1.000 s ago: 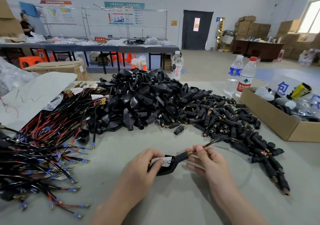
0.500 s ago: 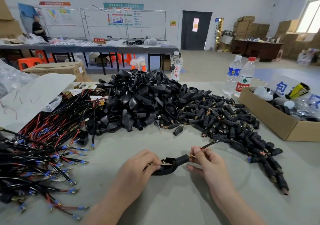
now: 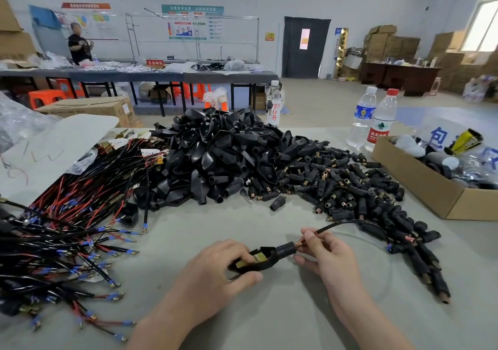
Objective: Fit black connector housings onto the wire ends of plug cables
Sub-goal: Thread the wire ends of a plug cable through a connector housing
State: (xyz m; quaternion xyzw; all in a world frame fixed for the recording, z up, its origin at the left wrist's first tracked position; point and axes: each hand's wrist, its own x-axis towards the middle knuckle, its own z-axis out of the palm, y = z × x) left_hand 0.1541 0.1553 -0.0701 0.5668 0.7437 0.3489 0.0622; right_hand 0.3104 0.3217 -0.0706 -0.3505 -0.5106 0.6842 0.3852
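Note:
My left hand [image 3: 215, 271] grips a black connector housing [image 3: 265, 259] just above the table, its open side up with brass metal showing inside. My right hand [image 3: 326, 255] pinches the black cable [image 3: 339, 224] where copper wire enters the housing's round neck. The cable arcs right into a row of finished pieces [image 3: 420, 263]. A big heap of empty black housings [image 3: 215, 155] lies behind, with small black sleeves [image 3: 336, 182] spread to its right. Red and black wires with blue terminals [image 3: 67, 236] cover the left of the table.
A cardboard box [image 3: 420, 185] of odds and ends sits at the right edge. Two water bottles [image 3: 372, 120] stand behind it, a third bottle [image 3: 273, 107] behind the heap. A white sheet [image 3: 54, 145] lies far left. A person stands at distant benches.
The housing has been turned over in my left hand: its white labelled face has gone and the open side with brass parts now faces up. My right hand stays on the cable.

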